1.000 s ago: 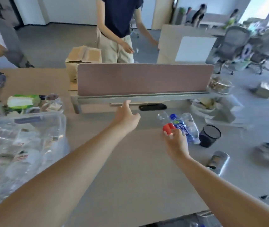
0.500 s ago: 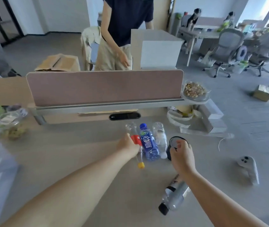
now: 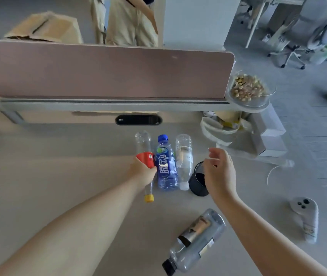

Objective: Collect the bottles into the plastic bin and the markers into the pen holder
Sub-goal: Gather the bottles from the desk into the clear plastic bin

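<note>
Head view: the left hand (image 3: 143,172) has its fingers wrapped round the red bottle (image 3: 145,157), which lies on the desk (image 3: 63,176) hard against the blue bottle (image 3: 166,166); a clear bottle (image 3: 183,154) lies just beside that. Lifting the red one could drag or nudge its neighbour, and these smooth round bodies would likely roll. Thin see-through plastic may also buckle under a tight grip. The right hand (image 3: 219,170) hovers with fingers loose and apart, grasping nothing, close over the holder (image 3: 197,184), a dark, upright, light-looking cylinder that a careless knuckle might tip. A grey bottle (image 3: 196,240) with a black cap lies alone nearer the person. The bin is out of view, and no markers show
</note>
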`<state>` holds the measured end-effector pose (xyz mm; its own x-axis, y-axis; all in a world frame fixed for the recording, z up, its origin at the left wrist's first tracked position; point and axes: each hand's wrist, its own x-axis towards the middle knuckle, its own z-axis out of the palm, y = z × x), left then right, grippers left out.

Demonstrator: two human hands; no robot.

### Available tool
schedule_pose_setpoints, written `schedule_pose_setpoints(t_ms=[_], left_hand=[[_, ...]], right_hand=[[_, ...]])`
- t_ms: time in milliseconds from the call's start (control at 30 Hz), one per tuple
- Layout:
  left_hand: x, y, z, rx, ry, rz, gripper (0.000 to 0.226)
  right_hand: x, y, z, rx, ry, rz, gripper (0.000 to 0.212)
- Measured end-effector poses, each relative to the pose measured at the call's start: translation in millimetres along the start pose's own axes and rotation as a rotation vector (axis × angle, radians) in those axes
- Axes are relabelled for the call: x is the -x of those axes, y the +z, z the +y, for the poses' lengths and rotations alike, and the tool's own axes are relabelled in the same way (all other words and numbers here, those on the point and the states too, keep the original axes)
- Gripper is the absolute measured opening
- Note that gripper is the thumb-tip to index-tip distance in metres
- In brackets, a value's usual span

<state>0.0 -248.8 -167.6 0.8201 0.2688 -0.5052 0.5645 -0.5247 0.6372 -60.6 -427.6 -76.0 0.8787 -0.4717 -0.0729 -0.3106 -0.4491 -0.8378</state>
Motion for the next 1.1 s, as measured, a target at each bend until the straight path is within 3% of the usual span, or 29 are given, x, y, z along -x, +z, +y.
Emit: schedule_pose_setpoints(t_ms=[100,267,500,733,967,1100], left_hand=[[-13,3,-8,0.092,-0.039,0.015,0.056],[-32,-40,1,0.164,0.044,-0.012,0.042],[-24,-130,-7,0.238,0.222,0.084,0.049],[5,-184,-49,0.073,0.256,0.183,0.057],[16,-261,-49,0.005,0.362,0.266,0.061],[34,-331,-50,-0.044,0.429,0.413,0.057]], right_hand=[[-22,16,-11,0.053,-0.076,-0.047,0.036],[-45,79,-25,0.199,-0.15,-0.209,0.035],[-14,170,5,0.58,-0.105,-0.437,0.062],[34,188,-9,0.33,0.015,-0.476,0.075],[60,193,-71,0.144,-0.119,-0.464,0.077],[82,208,-131,0.047,-0.181,-0.429,0.078]])
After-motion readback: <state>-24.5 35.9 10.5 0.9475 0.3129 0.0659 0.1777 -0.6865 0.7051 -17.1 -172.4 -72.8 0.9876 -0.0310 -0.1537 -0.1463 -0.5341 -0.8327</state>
